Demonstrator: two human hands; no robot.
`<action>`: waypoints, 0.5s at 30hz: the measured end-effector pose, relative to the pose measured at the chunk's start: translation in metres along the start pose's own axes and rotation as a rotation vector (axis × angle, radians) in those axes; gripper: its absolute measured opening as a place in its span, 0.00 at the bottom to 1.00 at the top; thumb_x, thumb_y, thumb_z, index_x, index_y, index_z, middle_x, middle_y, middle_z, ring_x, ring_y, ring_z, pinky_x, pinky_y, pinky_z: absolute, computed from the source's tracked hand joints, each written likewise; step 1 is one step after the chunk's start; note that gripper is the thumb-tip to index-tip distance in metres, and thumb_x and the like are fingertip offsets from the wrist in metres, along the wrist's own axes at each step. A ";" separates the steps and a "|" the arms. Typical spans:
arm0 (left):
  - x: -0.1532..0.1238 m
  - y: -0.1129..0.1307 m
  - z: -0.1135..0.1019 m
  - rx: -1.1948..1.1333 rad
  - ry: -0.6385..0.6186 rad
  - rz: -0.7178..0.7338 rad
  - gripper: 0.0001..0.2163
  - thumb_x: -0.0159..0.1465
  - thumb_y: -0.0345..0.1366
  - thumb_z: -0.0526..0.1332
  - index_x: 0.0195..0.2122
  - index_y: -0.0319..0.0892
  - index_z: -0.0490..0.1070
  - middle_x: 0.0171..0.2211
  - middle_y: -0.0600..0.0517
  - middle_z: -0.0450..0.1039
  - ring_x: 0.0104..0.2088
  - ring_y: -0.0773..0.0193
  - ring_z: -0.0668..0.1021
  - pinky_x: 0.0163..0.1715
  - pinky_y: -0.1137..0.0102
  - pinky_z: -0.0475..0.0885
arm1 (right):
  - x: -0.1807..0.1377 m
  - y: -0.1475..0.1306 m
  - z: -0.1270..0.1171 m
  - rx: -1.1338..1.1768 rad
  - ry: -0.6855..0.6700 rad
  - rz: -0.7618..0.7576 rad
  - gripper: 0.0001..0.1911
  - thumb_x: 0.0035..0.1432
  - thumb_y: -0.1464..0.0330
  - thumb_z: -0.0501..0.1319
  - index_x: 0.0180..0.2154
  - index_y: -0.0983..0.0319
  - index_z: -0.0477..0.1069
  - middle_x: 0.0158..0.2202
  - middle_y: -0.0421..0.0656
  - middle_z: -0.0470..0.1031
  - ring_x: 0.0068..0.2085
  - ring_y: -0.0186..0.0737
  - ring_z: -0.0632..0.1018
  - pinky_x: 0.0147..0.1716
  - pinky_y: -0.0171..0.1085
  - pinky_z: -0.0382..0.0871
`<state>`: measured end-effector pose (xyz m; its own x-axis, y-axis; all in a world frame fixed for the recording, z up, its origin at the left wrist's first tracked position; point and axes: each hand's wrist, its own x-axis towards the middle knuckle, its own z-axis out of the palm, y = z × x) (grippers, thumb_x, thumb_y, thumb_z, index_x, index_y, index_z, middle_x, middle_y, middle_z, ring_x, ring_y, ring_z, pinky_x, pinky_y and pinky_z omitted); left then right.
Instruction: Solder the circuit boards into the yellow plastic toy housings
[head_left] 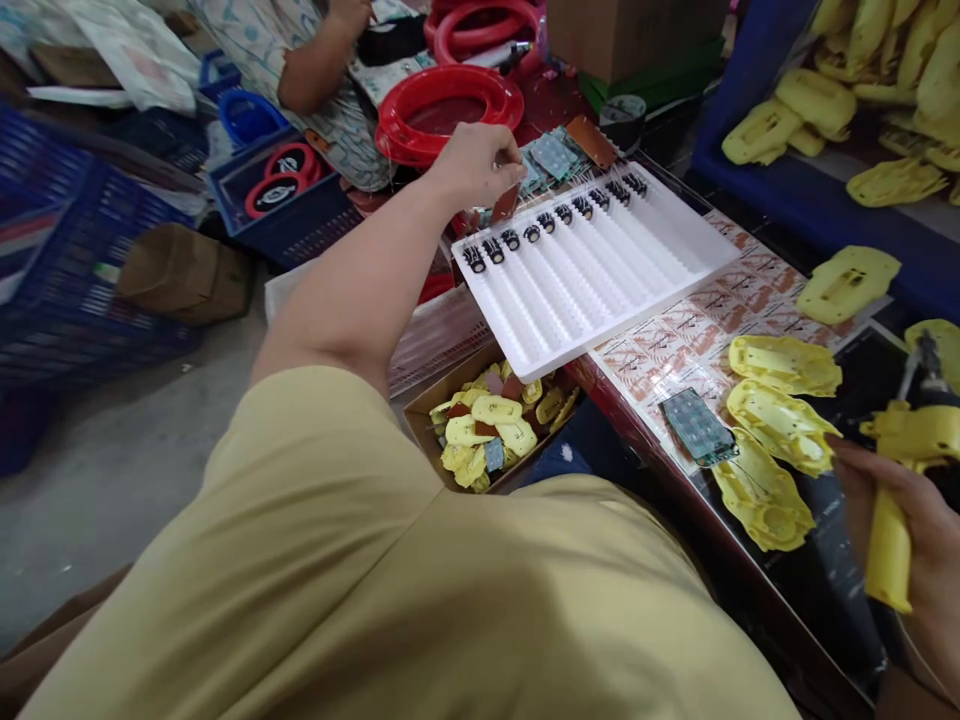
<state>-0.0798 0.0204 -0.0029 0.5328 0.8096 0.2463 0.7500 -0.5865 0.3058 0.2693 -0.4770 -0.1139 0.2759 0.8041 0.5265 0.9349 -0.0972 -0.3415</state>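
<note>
My left hand [480, 172] is at the far left corner of a white ridged tray [592, 290], its fingers curled into a pinch. What lies between the fingertips is hidden; a brown board [505, 204] shows just below them. Small black parts with wires [547, 222] stand in a row along the tray's far side. At the right edge my right hand [911, 540] is wrapped round the handle of a yellow pistol-grip tool [889, 550] with a metal tip. Left of it lie yellow plastic shells [780, 408] and a green circuit board [697, 425].
A cardboard box [420, 425] of yellow shells and boards stands below the tray. Beyond it are circuit boards [555, 155] and red rings [450, 105]. A blue bin [720, 150] holds yellow shells at right. Another person's arm [319, 70] is at the top; blue crates [82, 270] stand left.
</note>
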 end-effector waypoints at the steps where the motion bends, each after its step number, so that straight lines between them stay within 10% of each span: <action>1: -0.004 0.004 -0.001 -0.032 0.007 0.012 0.04 0.70 0.33 0.65 0.37 0.47 0.73 0.47 0.54 0.88 0.37 0.67 0.69 0.52 0.63 0.72 | 0.012 0.003 0.006 0.016 -0.002 -0.059 0.13 0.79 0.52 0.62 0.54 0.48 0.79 0.49 0.42 0.89 0.40 0.49 0.89 0.44 0.45 0.89; 7: -0.024 0.042 0.002 -0.498 0.096 0.092 0.10 0.70 0.47 0.63 0.38 0.54 0.61 0.43 0.54 0.88 0.40 0.65 0.81 0.49 0.58 0.77 | 0.045 0.024 0.033 -0.107 -0.026 -0.417 0.07 0.78 0.60 0.62 0.51 0.54 0.76 0.42 0.45 0.89 0.37 0.46 0.88 0.43 0.41 0.85; 15: -0.045 0.140 0.003 -0.824 -0.199 -0.132 0.10 0.80 0.34 0.60 0.39 0.48 0.62 0.42 0.54 0.87 0.39 0.67 0.83 0.43 0.64 0.79 | 0.009 0.020 0.019 -0.315 -0.061 -0.272 0.08 0.76 0.64 0.62 0.47 0.55 0.80 0.37 0.45 0.85 0.38 0.45 0.86 0.33 0.37 0.77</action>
<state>0.0027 -0.0981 0.0267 0.5777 0.8160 0.0195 0.3274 -0.2535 0.9102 0.2863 -0.4603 -0.1310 0.0051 0.8575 0.5144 0.9970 -0.0438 0.0631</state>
